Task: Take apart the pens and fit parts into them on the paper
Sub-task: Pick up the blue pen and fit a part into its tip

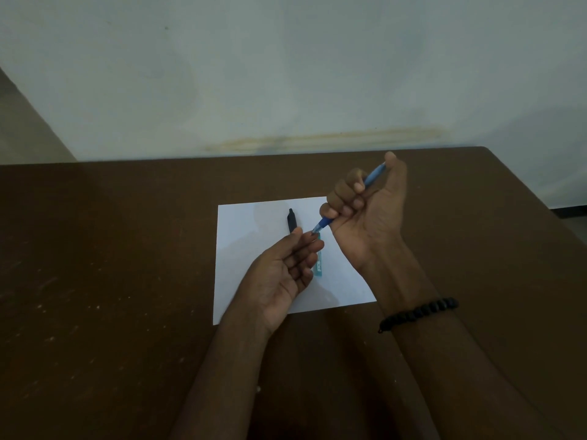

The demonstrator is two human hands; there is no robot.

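A white sheet of paper (251, 249) lies on the brown table. My right hand (368, 211) is raised above the paper's right side, fingers curled around a blue pen (371, 177) that slants down to the left. My left hand (286, 268), palm up, pinches the pen's lower tip (317, 230) between thumb and fingertips. A black pen (291, 220) lies on the paper just behind my left fingers. A teal pen part (318, 265) rests on the paper, mostly hidden by my left hand.
The brown table (111, 265) reaches a pale wall at the back. Its right corner (489, 150) is rounded and the edge runs off to the right. A black bead bracelet (419, 312) sits on my right wrist.
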